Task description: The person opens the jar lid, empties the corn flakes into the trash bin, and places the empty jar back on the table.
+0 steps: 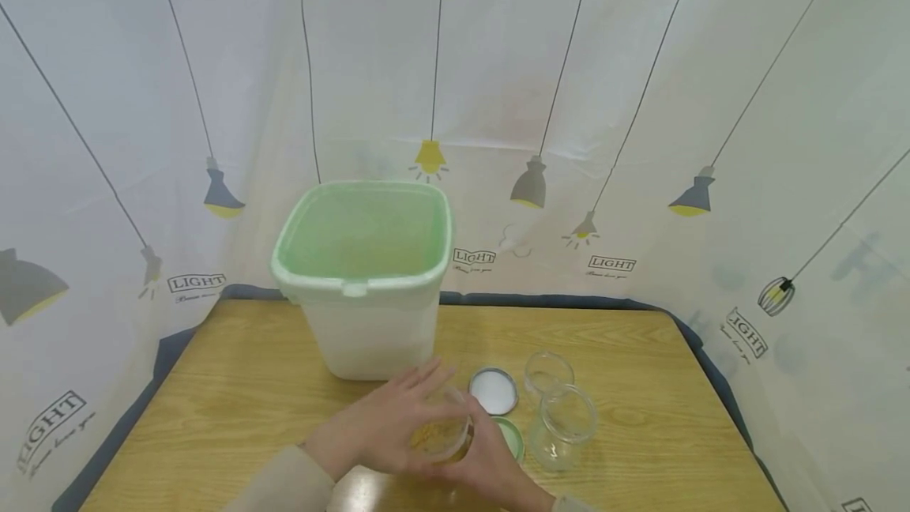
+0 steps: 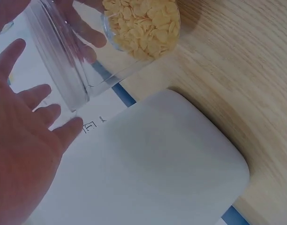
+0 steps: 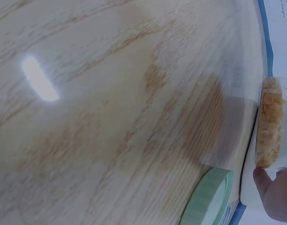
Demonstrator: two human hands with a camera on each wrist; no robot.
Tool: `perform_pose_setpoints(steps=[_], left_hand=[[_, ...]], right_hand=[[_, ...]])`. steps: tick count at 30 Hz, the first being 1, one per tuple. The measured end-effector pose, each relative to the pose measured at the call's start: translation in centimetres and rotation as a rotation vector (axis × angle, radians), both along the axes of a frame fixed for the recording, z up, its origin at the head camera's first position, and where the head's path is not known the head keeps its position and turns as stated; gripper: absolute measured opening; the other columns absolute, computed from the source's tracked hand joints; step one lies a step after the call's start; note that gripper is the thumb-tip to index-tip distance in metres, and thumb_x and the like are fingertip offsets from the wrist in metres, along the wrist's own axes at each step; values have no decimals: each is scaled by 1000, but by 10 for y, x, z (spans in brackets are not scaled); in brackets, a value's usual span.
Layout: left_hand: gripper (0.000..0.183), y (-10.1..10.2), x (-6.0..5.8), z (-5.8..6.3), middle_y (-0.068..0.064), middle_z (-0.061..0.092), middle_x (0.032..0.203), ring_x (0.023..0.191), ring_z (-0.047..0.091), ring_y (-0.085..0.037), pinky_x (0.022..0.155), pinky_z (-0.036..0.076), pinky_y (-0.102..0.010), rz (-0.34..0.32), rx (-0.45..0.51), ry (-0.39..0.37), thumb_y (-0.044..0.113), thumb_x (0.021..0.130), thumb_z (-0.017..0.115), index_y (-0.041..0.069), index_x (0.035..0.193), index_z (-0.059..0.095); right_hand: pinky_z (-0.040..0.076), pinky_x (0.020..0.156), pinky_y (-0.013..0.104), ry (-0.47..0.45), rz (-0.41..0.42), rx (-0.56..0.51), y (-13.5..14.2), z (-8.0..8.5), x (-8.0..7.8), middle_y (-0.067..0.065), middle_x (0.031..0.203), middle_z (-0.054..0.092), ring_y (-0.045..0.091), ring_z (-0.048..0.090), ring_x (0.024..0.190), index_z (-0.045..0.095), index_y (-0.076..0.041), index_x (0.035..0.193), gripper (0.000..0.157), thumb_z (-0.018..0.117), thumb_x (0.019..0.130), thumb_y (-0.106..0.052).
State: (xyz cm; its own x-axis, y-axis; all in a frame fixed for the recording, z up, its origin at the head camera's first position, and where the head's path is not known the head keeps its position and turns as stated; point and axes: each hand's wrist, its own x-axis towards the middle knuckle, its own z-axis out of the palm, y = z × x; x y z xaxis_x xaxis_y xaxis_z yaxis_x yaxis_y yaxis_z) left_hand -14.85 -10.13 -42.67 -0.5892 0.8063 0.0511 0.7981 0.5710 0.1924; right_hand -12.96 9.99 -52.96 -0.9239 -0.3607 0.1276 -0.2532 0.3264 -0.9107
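In the head view a clear jar [image 1: 452, 427] with pale yellow flakes [image 2: 146, 28] in its bottom is between both hands, tilted in the left wrist view. My right hand [image 1: 492, 458] grips the jar from the right, its fingers showing through the clear wall in the left wrist view. My left hand [image 1: 380, 431] is by the jar's rim, fingers spread and nearly straight; the left wrist view shows its palm [image 2: 26, 140] facing the jar's mouth. In the right wrist view, the flakes [image 3: 270, 126] and part of the right hand [image 3: 280, 197] appear at the right edge.
A large white bin [image 1: 377, 330] with a translucent green lid [image 1: 362, 231] stands behind the hands. Right of them lie a round white-faced lid [image 1: 494, 391] and a green-rimmed lid [image 1: 510, 439], beside two clear jars, one nearer [image 1: 558, 441] and one farther [image 1: 547, 374]. A printed curtain [image 1: 498, 101] surrounds the table.
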Motion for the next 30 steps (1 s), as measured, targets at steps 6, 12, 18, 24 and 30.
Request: perform_pose_setpoints(steps=[6, 12, 18, 24, 30], left_hand=[[71, 0, -2, -2, -6, 42, 152, 135, 47, -31, 102, 48, -50, 31, 3, 4, 56, 78, 71, 42, 143, 44], [75, 4, -2, -9, -2, 52, 138, 118, 55, -23, 91, 54, -42, 105, 0, 84, 68, 73, 69, 45, 140, 46], [79, 7, 0, -12, -5, 54, 133, 115, 55, -23, 89, 55, -40, 146, -33, 139, 73, 70, 67, 43, 140, 47], [75, 10, 1, -13, -5, 56, 125, 109, 57, -22, 82, 57, -38, 172, -26, 158, 73, 70, 66, 42, 136, 50], [76, 6, 0, -12, -9, 43, 150, 134, 46, -33, 99, 50, -51, 145, 15, 62, 71, 72, 68, 42, 139, 46]], right_hand=[[48, 102, 47, 12, -9, 14, 0, -1, -1, -2, 150, 43, 25, 48, 132, 31, -28, 148, 96, 83, 71, -49], [53, 95, 40, 68, -18, 35, 0, -3, -1, -4, 141, 50, 20, 54, 125, 35, -24, 144, 89, 83, 72, -46], [53, 94, 52, 85, 1, 37, 0, -3, 0, 1, 144, 47, 27, 51, 129, 31, -19, 147, 93, 83, 73, -41], [54, 93, 53, 93, 4, 23, -1, -3, 0, -2, 141, 50, 26, 52, 128, 34, -24, 145, 89, 85, 72, -39], [53, 96, 50, 77, -9, 27, 1, -6, 0, -3, 143, 48, 26, 52, 128, 32, -25, 146, 91, 82, 73, -46]])
